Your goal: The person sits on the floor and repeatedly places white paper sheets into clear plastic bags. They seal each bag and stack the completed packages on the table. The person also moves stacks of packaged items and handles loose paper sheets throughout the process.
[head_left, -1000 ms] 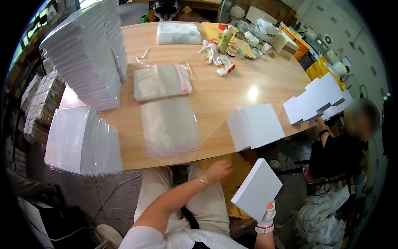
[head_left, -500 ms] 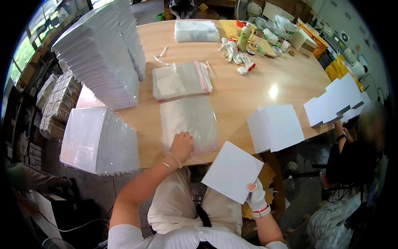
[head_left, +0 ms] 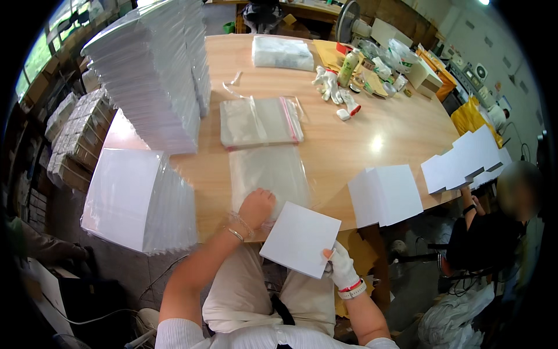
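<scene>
My left hand [head_left: 257, 207], bare with bracelets at the wrist, rests on the near end of a clear plastic bag [head_left: 267, 168] at the table's front edge. Its fingers are curled and pressed to the film; the thumb is hidden. In a white glove with cut-open fingertips, my right hand [head_left: 342, 264] grips the lower right corner of a white square board [head_left: 302, 238]. The board is tilted above my lap, its left corner close to the bag's near end. Beyond the bag lies a pile of clear bags [head_left: 258, 122] with pink seal strips.
Tall stacks of film-wrapped white boards [head_left: 145, 75] and a lower wrapped stack [head_left: 125, 198] line the left. To the right stand a white stack [head_left: 386, 195] and more white pieces [head_left: 462, 160] by a seated person. Gloves [head_left: 328, 84] and a bottle [head_left: 349, 67] lie farther back.
My right hand has brought the white board leftward, closer to the bag's near end. My left hand stays on the bag. The whole view has shifted slightly.
</scene>
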The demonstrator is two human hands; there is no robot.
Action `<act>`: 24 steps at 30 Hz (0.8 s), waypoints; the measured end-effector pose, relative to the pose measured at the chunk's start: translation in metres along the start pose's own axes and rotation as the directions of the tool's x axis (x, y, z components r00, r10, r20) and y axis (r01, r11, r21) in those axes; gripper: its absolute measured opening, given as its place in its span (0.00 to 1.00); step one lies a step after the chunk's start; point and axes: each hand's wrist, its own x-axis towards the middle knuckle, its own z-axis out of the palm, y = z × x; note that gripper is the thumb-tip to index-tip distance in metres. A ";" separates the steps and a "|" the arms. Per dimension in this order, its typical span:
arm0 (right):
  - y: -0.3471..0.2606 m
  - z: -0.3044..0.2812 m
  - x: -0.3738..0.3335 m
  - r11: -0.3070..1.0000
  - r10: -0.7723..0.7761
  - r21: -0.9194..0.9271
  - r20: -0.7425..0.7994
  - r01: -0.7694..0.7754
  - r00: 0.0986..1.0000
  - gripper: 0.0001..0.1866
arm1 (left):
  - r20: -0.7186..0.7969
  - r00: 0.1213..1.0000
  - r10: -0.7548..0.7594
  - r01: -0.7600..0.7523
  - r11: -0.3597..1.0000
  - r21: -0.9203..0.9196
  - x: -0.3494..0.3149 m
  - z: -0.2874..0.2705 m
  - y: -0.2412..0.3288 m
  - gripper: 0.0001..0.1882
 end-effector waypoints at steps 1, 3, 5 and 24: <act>-0.002 0.002 0.000 1.000 0.021 0.000 -0.024 -0.021 0.999 0.23 | 0.028 0.999 -0.034 0.036 0.997 -0.062 0.003 0.000 -0.002 0.10; -0.005 0.002 0.000 0.999 0.044 -0.016 -0.032 -0.045 0.999 0.22 | 0.087 0.966 -0.245 0.255 0.958 -0.132 0.006 -0.011 0.007 0.10; -0.008 0.001 0.006 0.998 0.060 0.011 -0.044 -0.060 0.997 0.21 | 0.030 0.961 -0.277 0.277 0.942 -0.190 0.006 -0.010 0.007 0.10; -0.014 0.005 0.064 0.929 0.095 0.371 -0.289 0.020 0.953 0.13 | -0.087 0.901 -0.425 0.430 0.901 0.058 -0.001 -0.036 0.016 0.15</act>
